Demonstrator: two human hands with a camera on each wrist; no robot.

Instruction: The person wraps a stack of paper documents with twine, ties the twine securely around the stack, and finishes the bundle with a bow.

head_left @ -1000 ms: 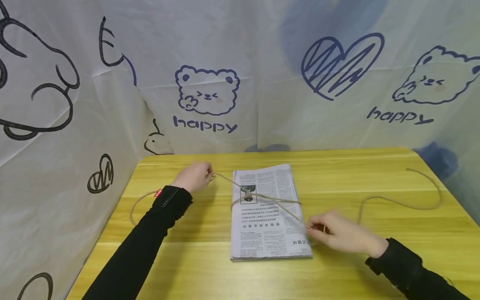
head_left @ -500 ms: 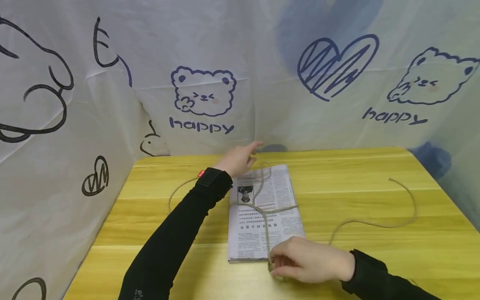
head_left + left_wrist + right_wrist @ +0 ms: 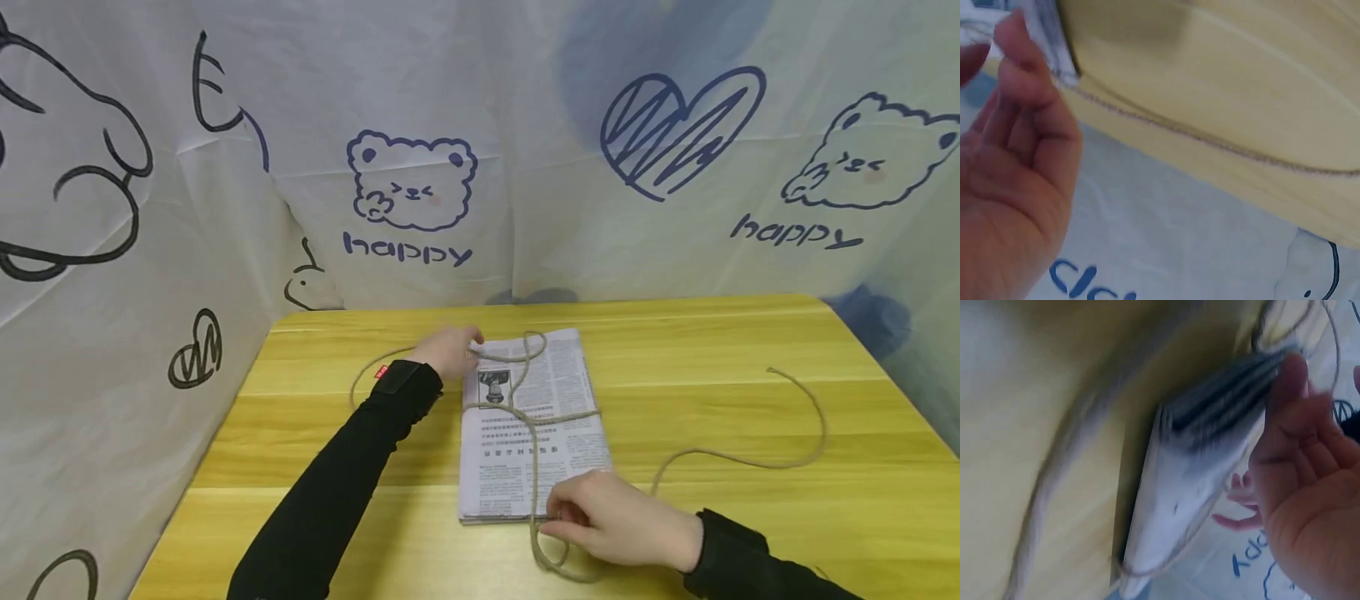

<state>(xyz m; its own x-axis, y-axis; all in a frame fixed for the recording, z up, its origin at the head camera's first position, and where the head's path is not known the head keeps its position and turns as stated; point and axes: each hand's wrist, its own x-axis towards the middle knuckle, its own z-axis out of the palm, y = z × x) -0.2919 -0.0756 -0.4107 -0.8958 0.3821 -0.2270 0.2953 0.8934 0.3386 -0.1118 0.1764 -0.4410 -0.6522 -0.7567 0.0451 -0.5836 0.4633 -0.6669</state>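
A flat stack of folded newspaper (image 3: 555,475) lies on the table, with a thin tan rope (image 3: 534,467) crossing it both ways and meeting near its middle. At the stack's far left corner is my left hand (image 3: 447,350), close to a loose loop of rope. The left wrist view shows its thumb and index finger apart, with the rope (image 3: 1191,131) running past behind them. By the near edge my right hand (image 3: 622,521) has its fingers loosely bent beside a slack rope loop. In the right wrist view, its fingertips overlap the end of the newspaper stack (image 3: 1210,412).
One rope tail (image 3: 738,457) curves over the wooden table (image 3: 712,358) to the right. Another bends left behind the left forearm. A white drawn-on cloth (image 3: 525,208) stands behind the table and at its sides.
The rope, first stretched diagonally between both hands, now runs lengthwise over the stack. My left hand reached to the far edge and drew back left. My right hand came to the near edge, releasing the rope.
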